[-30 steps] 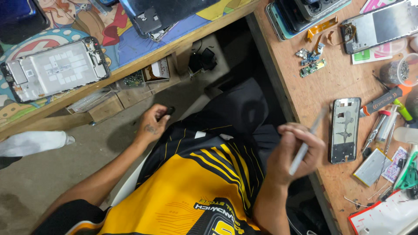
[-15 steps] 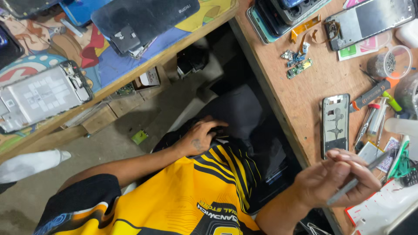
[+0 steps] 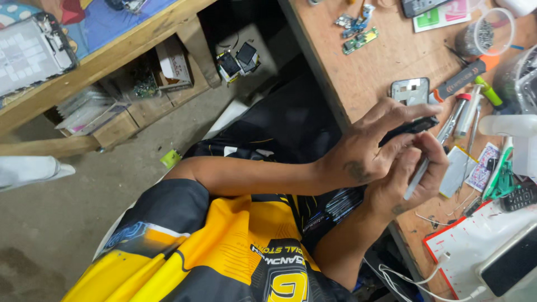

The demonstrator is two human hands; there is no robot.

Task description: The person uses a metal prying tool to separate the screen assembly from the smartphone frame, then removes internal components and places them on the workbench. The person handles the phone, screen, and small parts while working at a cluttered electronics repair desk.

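My left hand reaches across my lap to the edge of the wooden workbench and pinches a thin black flat part between thumb and fingers. My right hand sits just under it, touching it, and grips a slim white pen-like tool that points down toward my wrist. An opened phone frame lies on the bench just beyond my fingers. Screwdrivers lie to its right.
Small green circuit boards and a clear cup of small parts lie on the far bench. A white mat, cables and a small keypad phone lie near my right. A low wooden shelf holds boxes at left.
My left hand has come up from my lap to the bench edge and now holds the black part against my right hand. The view has shifted toward the bench.
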